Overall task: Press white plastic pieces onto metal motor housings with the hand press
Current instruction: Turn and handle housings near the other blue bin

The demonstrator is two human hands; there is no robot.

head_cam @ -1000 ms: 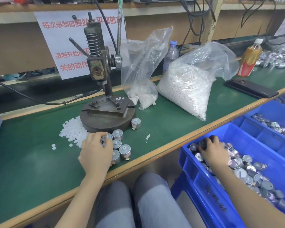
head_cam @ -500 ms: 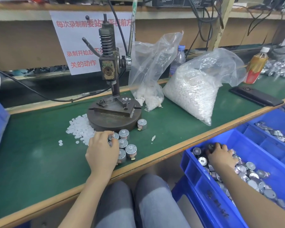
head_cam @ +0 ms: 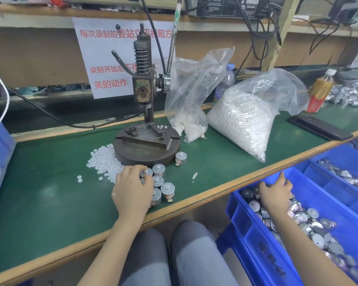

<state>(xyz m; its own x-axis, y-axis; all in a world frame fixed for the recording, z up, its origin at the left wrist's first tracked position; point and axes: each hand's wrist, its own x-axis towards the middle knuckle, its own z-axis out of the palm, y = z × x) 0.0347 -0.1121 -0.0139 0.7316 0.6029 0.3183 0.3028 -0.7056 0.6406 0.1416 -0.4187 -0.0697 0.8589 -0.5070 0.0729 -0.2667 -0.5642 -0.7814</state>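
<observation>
motor housings (head_cam: 167, 188) under left hand (head_cam: 132, 193)

White plastic pieces (head_cam: 103, 162), green bench top (head_cam: 39, 193), blue bin (head_cam: 246, 230), silver motor housings (head_cam: 167, 190)

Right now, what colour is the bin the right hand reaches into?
Blue; the bin shows best in the head view.

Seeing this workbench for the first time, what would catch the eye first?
The dark hand press stands mid-bench. Right of it lies a big clear bag of white plastic pieces. At lower right, the right hand is in a blue bin of metal motor housings.
</observation>
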